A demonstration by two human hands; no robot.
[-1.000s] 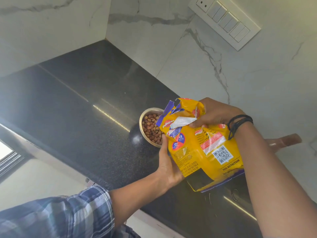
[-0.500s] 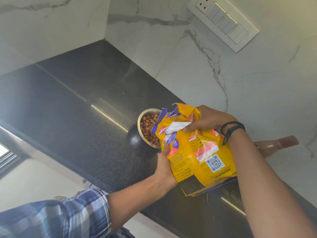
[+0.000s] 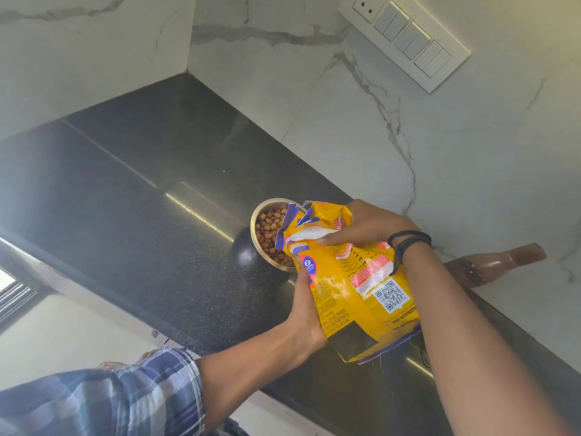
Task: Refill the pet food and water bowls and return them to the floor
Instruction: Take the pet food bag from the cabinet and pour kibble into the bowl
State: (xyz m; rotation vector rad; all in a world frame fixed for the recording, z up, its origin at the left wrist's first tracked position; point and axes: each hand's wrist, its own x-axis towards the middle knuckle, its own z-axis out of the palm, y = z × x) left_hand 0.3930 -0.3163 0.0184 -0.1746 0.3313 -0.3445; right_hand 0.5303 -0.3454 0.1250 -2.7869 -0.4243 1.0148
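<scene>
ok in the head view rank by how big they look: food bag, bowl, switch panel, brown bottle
1. food bag
2. switch panel
3 and 4. bowl and brown bottle look alike; both partly hidden, so unranked.

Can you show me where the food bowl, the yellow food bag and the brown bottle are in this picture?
food bowl (image 3: 265, 229): head view, on the kibble inside the metal bowl.
yellow food bag (image 3: 361, 297): head view, on the bag's printed side, between the two hands.
brown bottle (image 3: 503, 262): head view, on its neck, lying on the counter by the wall.
</scene>
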